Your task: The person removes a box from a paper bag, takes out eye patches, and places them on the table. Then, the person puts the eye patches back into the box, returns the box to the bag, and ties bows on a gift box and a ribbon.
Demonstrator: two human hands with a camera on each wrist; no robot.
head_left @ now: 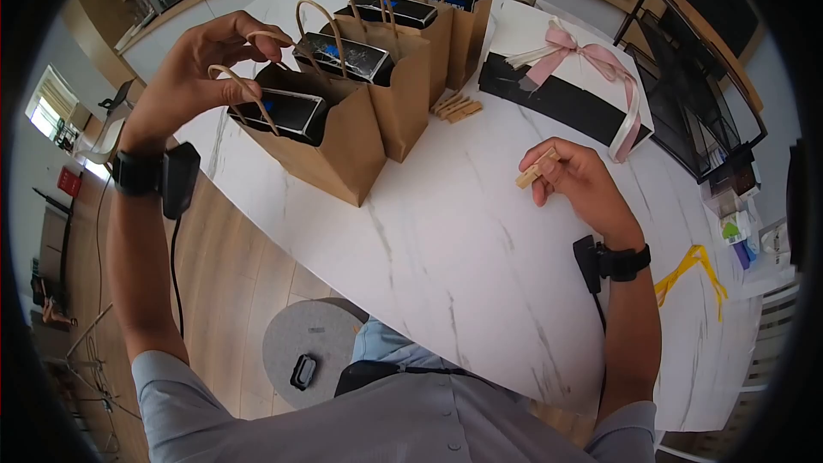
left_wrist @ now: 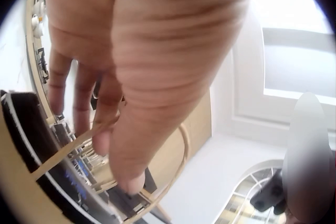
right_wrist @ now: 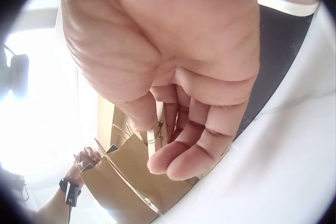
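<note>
My left hand (head_left: 193,73) is over the nearest brown paper bag (head_left: 343,154). Its thumb touches the bag's near twisted-paper handle (head_left: 218,69), while the fingers reach the far handle (head_left: 267,34), with a gap between thumb and fingertips. In the left wrist view, the fingers (left_wrist: 84,92) hang fairly straight beside the handles. A black box (head_left: 296,111) with a blue mark sits inside this bag. Above the table, my right hand (head_left: 591,184) pinches a wooden clothespin (head_left: 535,170) between thumb and fingers; the right wrist view shows the clothespin's metal spring (right_wrist: 159,124).
More paper bags (head_left: 407,111) with black boxes stand in a row behind. Several loose clothespins (head_left: 459,109) lie beside them. A black-and-white gift box (head_left: 549,107) with a pink ribbon (head_left: 583,51) is behind my right hand. Yellow ribbon (head_left: 699,261) lies at right; a stool (head_left: 287,326) stands below the marble-look table (head_left: 429,249).
</note>
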